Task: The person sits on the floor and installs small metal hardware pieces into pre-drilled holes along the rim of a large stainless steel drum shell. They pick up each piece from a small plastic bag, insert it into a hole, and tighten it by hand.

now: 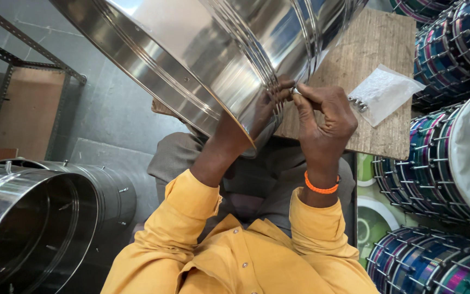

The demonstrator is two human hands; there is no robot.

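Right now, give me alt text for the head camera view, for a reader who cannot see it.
A shiny steel drum shell is tilted over a lap; the left hand reaches inside it while the right hand pinches a small metal part at its ribbed wall.

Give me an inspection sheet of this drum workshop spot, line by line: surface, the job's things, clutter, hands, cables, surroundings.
Surface: wooden board, worn, bare at the top.
Job's things: shiny steel drum shell, tilted over the lap; a small metal part pinched at its ribbed wall.
Clutter: clear plastic bag with small metal fittings on the board.
Hands: left hand reaches inside the shell, seen partly as a reflection; right hand pinches the small part against the shell's outside.
Cables: nothing seen.
Surroundings: more steel shells lower left; stacked finished drums with striped sides on the right; metal rack upper left.
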